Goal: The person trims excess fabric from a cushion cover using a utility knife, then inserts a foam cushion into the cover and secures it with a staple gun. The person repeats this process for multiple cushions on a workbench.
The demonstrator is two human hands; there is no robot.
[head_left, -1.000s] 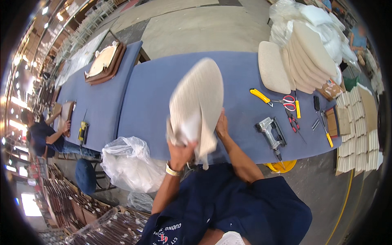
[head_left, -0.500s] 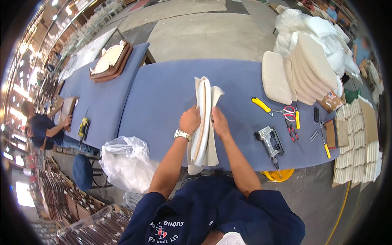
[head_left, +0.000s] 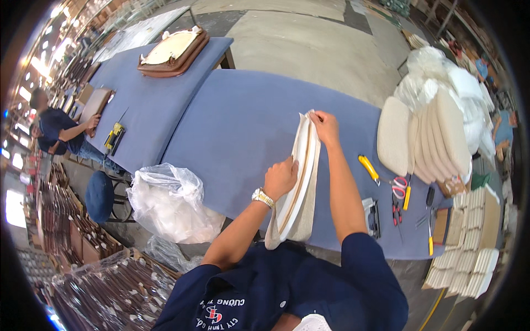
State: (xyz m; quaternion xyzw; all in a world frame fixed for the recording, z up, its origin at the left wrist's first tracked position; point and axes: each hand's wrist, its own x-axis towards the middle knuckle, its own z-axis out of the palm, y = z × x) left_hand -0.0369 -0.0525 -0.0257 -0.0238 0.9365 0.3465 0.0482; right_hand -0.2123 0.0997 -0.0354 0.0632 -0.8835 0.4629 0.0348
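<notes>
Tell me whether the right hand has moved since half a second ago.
Yes: the right hand has moved forward, closer to the far edge of the blue table beneath it.

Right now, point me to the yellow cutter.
In the head view, the yellow cutter lies right of centre on the blue table, between the right forearm and the red-handled scissors.

The left hand (head_left: 281, 177) hides part of the cushion (head_left: 303, 187).
</notes>
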